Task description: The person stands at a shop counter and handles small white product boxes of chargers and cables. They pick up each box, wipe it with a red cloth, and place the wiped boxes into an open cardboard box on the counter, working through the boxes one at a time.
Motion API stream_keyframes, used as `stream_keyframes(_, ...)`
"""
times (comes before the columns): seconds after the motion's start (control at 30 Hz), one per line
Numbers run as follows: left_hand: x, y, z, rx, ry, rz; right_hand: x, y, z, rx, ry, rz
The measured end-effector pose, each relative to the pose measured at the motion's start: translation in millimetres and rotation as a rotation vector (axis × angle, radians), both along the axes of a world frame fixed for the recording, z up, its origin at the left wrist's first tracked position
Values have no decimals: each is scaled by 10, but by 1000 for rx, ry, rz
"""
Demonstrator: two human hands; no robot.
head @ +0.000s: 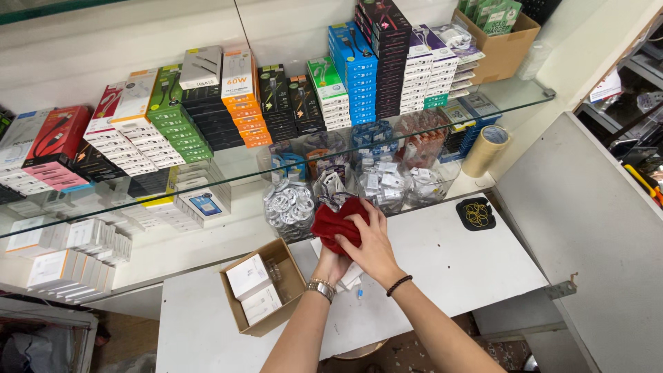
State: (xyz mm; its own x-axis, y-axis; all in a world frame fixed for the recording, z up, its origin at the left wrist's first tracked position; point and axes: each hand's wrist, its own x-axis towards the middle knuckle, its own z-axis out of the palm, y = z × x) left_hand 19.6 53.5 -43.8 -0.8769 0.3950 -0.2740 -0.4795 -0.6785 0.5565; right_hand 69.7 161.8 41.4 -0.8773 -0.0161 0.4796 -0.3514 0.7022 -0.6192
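Head view looks down on 2 bare forearms that meet over a white counter [442, 262]. The right hand [369, 242] lies on top, fingers curled and clamped on a bunched dark red cloth [338, 222], which sits just above the counter at its back edge, right in front of the clear tubs of coiled white cables [289, 206]. The left hand [331, 266], with a metal watch at the wrist, is mostly hidden under the right one; it seems to support the cloth from below, but I cannot tell whether its fingers are closed on it. Holding the cloth between both hands keeps the loose fabric gathered in 1 bundle. Near the left forearm an open cardboard box [266, 293] holds 2 white cartons, within easy reach. A small black tray of rubber bands [476, 213] rests further right, and a roll of brown tape [485, 150] leans by the glass shelf [207, 181], whose stacked packaged cables face outward for display
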Motion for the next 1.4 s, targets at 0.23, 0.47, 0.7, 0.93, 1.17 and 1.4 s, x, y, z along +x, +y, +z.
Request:
stream_keyframes(0.23,141,-106,76,-127,-91,3,-223,171,-187,-369,30,-202)
stream_keyframes(0.47,173,-190,93,-192,10,103,-235,48,-257,-229,110,-155)
stream_keyframes(0.7,354,-433,381,-717,485,38,-258,30,-75,-1044,-457,-214)
stream_keyframes(0.93,449,-484,355,-1073,775,179,-314,13,-144,-912,-444,31)
stream_keyframes(1.17,461,-574,563,-1023,925,348,-290,106,-179,-1103,-533,72)
stream_keyframes(1.4,379,-524,602,-743,366,293,-347,-68,108,-1241,-637,-171)
